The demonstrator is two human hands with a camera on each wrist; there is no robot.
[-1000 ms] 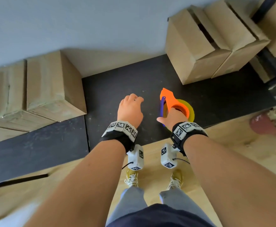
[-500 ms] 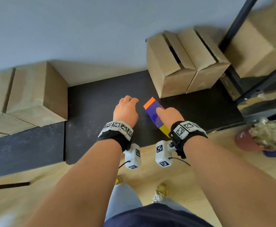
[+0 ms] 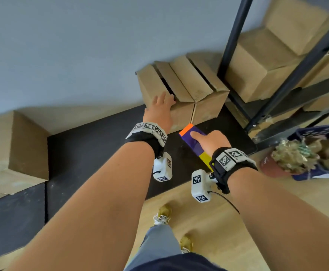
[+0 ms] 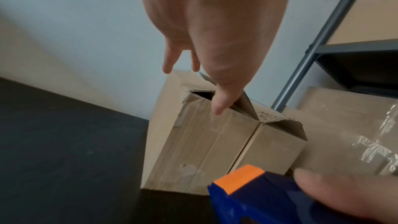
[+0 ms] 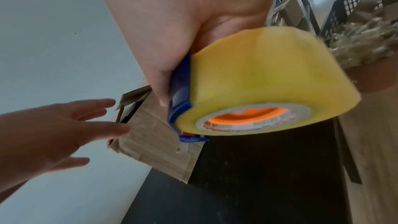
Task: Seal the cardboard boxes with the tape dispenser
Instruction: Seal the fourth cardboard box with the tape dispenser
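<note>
Two unsealed cardboard boxes stand side by side against the grey wall, the left box and the right box, both with top flaps gaping. My left hand reaches forward with straight fingers at the left box's top front edge; whether it touches is unclear. My right hand grips the blue tape dispenser with its orange tip pointing at the boxes, just short of them. The right wrist view shows its yellow tape roll under my palm.
The boxes stand on a black floor mat. Taped boxes sit at the left. A dark metal rack with more boxes stands close on the right. A blue crate of paper filler lies on the wooden floor.
I have come closer to the two open boxes. My left hand has gone from curled over the mat to stretched out at the left box. The dispenser stays in my right hand.
</note>
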